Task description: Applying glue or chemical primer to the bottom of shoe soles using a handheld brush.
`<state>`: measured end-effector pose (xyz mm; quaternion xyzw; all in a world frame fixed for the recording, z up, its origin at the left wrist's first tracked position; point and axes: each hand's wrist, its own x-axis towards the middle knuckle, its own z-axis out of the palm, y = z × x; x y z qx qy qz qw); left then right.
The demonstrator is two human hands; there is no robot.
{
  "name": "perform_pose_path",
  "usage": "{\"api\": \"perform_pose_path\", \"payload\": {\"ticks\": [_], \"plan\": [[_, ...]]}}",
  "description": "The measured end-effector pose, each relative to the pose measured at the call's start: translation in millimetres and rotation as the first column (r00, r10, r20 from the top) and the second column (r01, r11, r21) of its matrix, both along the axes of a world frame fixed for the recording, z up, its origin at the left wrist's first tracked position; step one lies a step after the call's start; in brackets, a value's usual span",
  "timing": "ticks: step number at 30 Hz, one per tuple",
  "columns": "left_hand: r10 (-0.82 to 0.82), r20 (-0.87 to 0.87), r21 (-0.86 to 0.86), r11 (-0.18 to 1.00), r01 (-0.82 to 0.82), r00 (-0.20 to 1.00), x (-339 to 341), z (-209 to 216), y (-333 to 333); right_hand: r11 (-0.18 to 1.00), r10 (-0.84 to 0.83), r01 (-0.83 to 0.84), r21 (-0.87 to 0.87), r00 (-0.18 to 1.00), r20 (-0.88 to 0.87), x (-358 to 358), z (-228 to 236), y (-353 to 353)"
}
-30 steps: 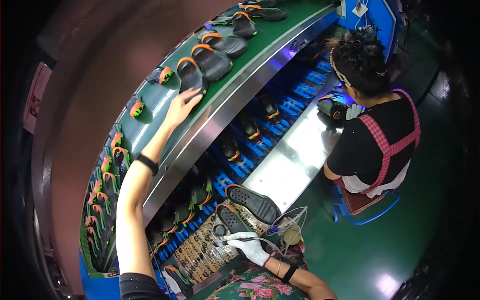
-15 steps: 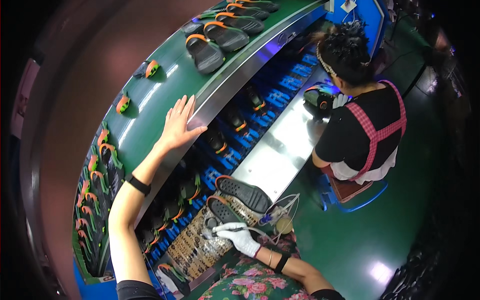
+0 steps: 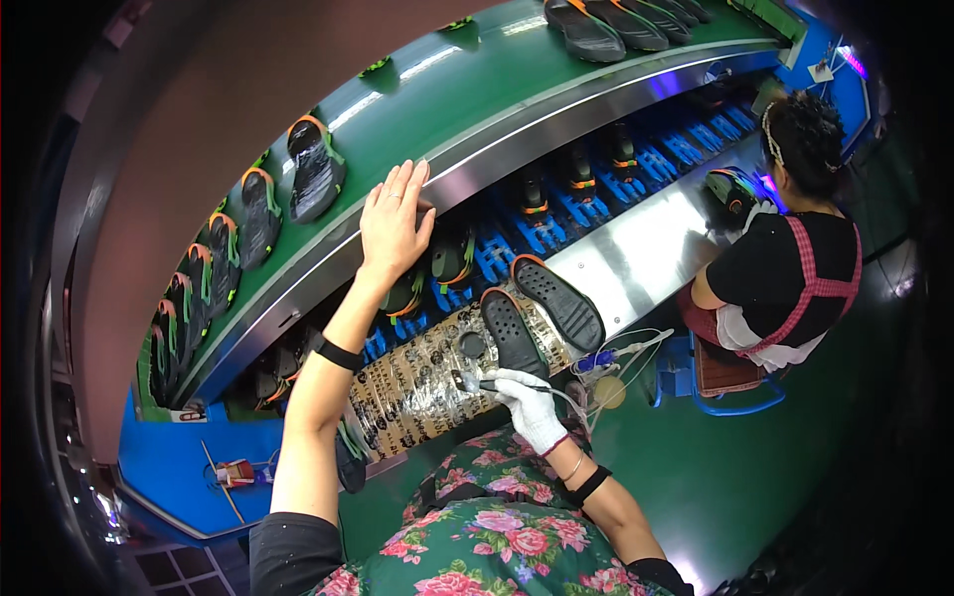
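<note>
My left hand (image 3: pixel 394 221) is bare and flat, its fingers stretched out along the metal rail (image 3: pixel 477 159) at the edge of the green belt. It holds nothing. My right hand (image 3: pixel 530 405), in a white glove, grips a thin dark pen-like tool (image 3: pixel 489 385) with a pale hose trailing off to the right. The tool's tip is over the taped work surface (image 3: pixel 422 382). Just beyond the glove lies a black perforated sole (image 3: pixel 514 333). A second black sole (image 3: pixel 561 303) rests to its right. Near them is a small round dark object (image 3: pixel 471 344).
The green belt (image 3: pixel 417 109) carries several black soles (image 3: pixel 260 219) with orange and green trim. Beneath the rail runs a row of blue holders (image 3: pixel 545 233) bearing footwear. At the right a co-worker (image 3: pixel 805 248) sits on a stool (image 3: pixel 730 368) beside the metal shelf (image 3: pixel 636 233).
The whole view has shifted, so the scene sits differently in it. Different soles are now beside my left hand on the belt. My left hand remains at the rail, my right hand still grips the tool.
</note>
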<state>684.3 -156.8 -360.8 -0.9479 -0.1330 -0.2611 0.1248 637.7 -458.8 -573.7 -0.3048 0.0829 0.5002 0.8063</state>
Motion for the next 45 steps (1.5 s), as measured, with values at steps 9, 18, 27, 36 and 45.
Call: {"api": "perform_pose_path", "payload": {"ticks": [9, 18, 27, 36, 45], "plan": [[0.029, -0.065, -0.151, 0.988, -0.038, 0.997, 50, 11, 14, 0.993, -0.102, 0.104, 0.051, 0.994, -0.041, -10, 3, 4], [0.065, -0.125, -0.050, 0.996, -0.072, 0.990, 52, 8, 10, 0.981, -0.169, 0.173, 0.084, 0.984, -0.060, -18, -5, 13], [0.102, -0.131, -0.136, 0.983, -0.120, 0.986, 66, 11, 14, 0.976, -0.183, 0.199, 0.094, 0.972, -0.150, -15, -1, 17], [0.206, -0.035, -0.933, 0.344, -0.106, 0.978, 119, 107, 121, 0.983, -0.161, 0.167, 0.078, 0.984, -0.082, -13, -4, 13], [0.100, -0.211, -0.358, 0.918, -0.173, 0.972, 57, 14, 82, 0.984, -0.167, 0.172, 0.048, 0.981, -0.099, 1, 3, 5]]}}
